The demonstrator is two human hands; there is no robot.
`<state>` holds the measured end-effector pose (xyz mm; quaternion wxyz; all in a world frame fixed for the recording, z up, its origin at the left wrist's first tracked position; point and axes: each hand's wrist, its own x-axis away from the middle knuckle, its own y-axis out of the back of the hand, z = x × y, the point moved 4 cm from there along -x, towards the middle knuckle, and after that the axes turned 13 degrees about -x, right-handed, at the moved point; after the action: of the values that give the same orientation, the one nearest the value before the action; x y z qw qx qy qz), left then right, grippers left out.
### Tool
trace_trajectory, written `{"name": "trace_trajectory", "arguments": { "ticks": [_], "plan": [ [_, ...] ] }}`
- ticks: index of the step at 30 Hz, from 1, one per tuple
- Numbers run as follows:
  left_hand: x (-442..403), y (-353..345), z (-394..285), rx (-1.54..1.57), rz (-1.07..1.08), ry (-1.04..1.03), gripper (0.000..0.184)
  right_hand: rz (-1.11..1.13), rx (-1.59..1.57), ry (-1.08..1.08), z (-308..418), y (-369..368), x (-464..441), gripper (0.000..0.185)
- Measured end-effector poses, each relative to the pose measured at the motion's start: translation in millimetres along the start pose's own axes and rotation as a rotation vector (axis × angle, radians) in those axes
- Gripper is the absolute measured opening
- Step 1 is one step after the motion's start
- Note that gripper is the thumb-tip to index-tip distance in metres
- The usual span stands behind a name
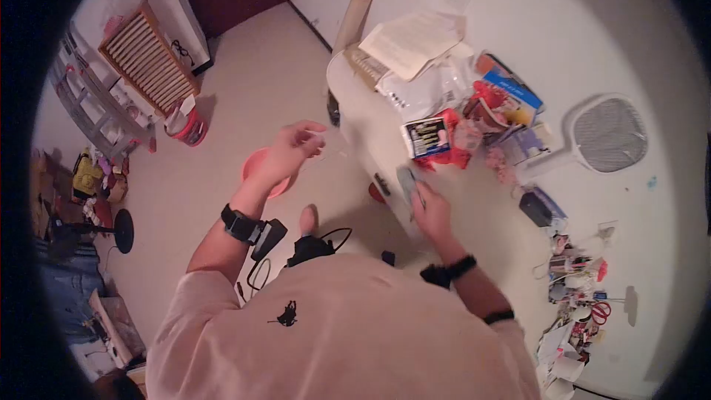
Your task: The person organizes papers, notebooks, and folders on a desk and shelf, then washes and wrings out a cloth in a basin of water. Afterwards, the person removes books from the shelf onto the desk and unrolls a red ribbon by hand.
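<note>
My left hand [295,152] is raised over the floor in front of a pink basin [255,163], its fingers curled together. A faint see-through piece [335,142], perhaps thin plastic, shows at its fingertips; what the hand grips is not clear. Over the near part of the white table [363,115], my right hand [432,211] closes round a grey-blue cloth-like thing [406,178]. A black packet [427,138] with a white border lies just beyond that hand, beside red wrapping [458,152].
Papers [415,41], a white plastic bag [422,92] and boxes crowd the table's far side. An electric fly swatter [611,133] hangs on the wall. At left are a bucket [189,130], a slatted wooden rack [148,59] and a ladder [92,107].
</note>
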<state>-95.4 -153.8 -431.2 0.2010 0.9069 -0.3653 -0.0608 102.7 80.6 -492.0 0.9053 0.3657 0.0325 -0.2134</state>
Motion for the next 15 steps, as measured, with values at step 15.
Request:
{"name": "trace_trajectory", "arguments": {
  "ticks": [15],
  "plan": [
    [-73.3, 192.2, 140.6, 0.061, -0.219, 0.406, 0.021, 0.046, 0.587, -0.127, -12.2, -189.7, -248.6, 0.024]
  ]
}}
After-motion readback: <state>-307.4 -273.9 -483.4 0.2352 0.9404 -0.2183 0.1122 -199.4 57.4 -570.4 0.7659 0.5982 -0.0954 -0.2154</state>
